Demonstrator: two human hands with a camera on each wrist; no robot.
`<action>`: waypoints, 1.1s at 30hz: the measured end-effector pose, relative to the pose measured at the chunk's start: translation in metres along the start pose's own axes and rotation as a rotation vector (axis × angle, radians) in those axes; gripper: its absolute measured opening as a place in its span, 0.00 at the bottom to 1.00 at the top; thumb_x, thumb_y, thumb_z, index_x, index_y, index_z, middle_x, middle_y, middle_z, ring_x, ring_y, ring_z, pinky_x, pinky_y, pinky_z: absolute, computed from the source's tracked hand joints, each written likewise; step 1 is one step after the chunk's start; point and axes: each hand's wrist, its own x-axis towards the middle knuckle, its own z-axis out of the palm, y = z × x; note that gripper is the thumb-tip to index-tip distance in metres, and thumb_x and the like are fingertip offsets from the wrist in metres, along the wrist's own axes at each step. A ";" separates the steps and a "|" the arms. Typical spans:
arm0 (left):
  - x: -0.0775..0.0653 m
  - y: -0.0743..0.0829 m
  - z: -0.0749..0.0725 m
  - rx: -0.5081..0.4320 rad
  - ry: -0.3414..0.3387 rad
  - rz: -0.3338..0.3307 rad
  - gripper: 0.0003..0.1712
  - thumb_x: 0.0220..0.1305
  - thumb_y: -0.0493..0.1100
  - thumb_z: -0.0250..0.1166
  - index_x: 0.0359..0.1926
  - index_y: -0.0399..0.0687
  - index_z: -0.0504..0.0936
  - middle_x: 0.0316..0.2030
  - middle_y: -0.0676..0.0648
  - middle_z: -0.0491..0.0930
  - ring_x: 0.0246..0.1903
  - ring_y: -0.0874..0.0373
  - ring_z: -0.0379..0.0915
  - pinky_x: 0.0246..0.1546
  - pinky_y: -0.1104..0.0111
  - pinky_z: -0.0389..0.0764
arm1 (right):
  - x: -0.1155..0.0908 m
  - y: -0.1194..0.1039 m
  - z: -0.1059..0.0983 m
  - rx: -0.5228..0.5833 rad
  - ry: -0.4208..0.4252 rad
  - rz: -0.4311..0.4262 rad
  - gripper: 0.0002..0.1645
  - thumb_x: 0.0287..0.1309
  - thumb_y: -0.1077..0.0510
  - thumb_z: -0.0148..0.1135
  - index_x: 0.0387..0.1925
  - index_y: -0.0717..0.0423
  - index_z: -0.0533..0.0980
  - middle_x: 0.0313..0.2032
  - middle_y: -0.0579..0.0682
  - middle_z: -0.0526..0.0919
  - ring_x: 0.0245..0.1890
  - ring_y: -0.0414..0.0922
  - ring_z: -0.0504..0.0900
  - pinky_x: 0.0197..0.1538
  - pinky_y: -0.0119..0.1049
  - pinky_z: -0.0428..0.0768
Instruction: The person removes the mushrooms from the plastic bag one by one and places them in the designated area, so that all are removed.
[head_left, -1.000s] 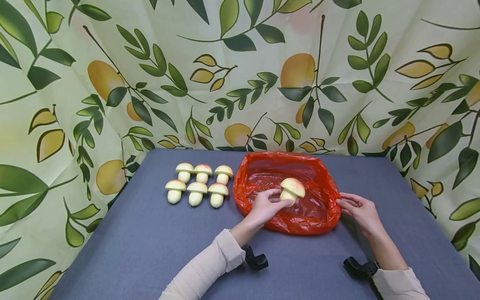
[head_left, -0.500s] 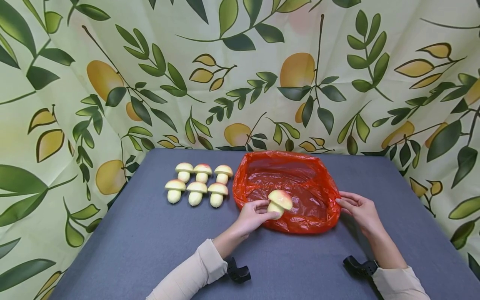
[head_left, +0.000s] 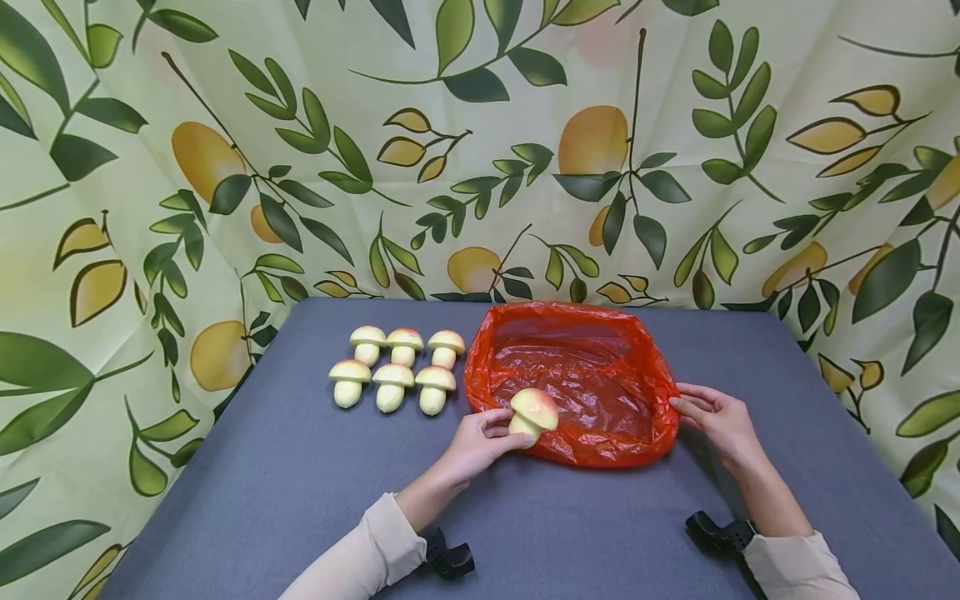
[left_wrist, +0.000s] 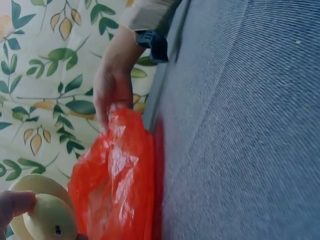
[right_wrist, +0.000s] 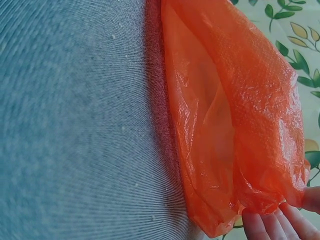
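A toy mushroom (head_left: 536,410) with a yellow cap blushed red is pinched by its pale stem in my left hand (head_left: 480,443), over the front left rim of a red plastic bag (head_left: 577,454). The left wrist view shows the stem's end (left_wrist: 52,220) with a small dark mark, the thumb against it. My right hand (head_left: 718,421) pinches the bag's right rim between thumb and fingers; the right wrist view shows those fingers (right_wrist: 274,226) at the crumpled plastic (right_wrist: 265,150). The bag lies wide with its mouth facing up, and no mushroom shows inside.
Several more toy mushrooms (head_left: 393,387) lie in two rows on the grey table (head_left: 300,500), left of the bag. Behind the table hangs a cloth (head_left: 480,167) printed with leaves and fruit. Each wrist wears a dark strapped device (head_left: 450,560).
My left hand has drawn back left and toward me with the mushroom, from above the bag's middle to its front left rim. The right hand keeps its hold on the bag.
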 end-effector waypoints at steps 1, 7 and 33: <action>-0.002 0.000 -0.002 0.003 0.002 -0.002 0.31 0.58 0.42 0.70 0.60 0.32 0.74 0.54 0.35 0.81 0.50 0.52 0.82 0.45 0.71 0.82 | 0.000 0.000 0.000 -0.005 0.001 0.002 0.09 0.63 0.56 0.61 0.39 0.33 0.78 0.30 0.23 0.83 0.33 0.23 0.82 0.38 0.21 0.83; -0.009 -0.002 -0.013 0.006 0.026 -0.028 0.31 0.57 0.43 0.70 0.60 0.34 0.75 0.54 0.35 0.81 0.50 0.53 0.82 0.45 0.72 0.81 | 0.000 0.000 -0.001 -0.021 0.003 0.007 0.08 0.63 0.55 0.61 0.42 0.36 0.78 0.30 0.22 0.83 0.33 0.23 0.82 0.38 0.21 0.83; -0.020 -0.014 -0.064 0.071 0.211 -0.093 0.29 0.52 0.38 0.72 0.56 0.32 0.77 0.52 0.34 0.82 0.49 0.49 0.83 0.47 0.67 0.83 | 0.000 0.000 -0.002 -0.017 -0.017 -0.008 0.11 0.63 0.57 0.61 0.38 0.31 0.78 0.31 0.22 0.84 0.33 0.22 0.82 0.39 0.21 0.83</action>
